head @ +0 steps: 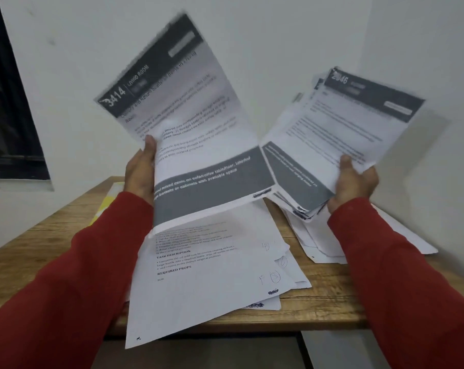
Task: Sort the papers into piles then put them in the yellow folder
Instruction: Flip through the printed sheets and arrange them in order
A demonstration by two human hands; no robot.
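My left hand (140, 169) pinches one sheet (188, 123) up so I can read its header (3414, living room), right hand (353, 182) grips the unsorted stack (340, 134). Yellow folder (107, 206) lies below-left of my left grip, on the table (329, 302) beside a pile (204, 275).

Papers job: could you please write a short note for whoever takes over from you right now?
Left hand holds one sheet headed 3414, raised.
Right hand grips a stack of papers, top one headed 2046.
Piles: one pile in front on the table, overhanging its near edge; another pile to the right.
Yellow folder lies at the left, mostly hidden behind the left arm.
Done: sorting begun.
Left: sort the held papers, then put all in the folder.
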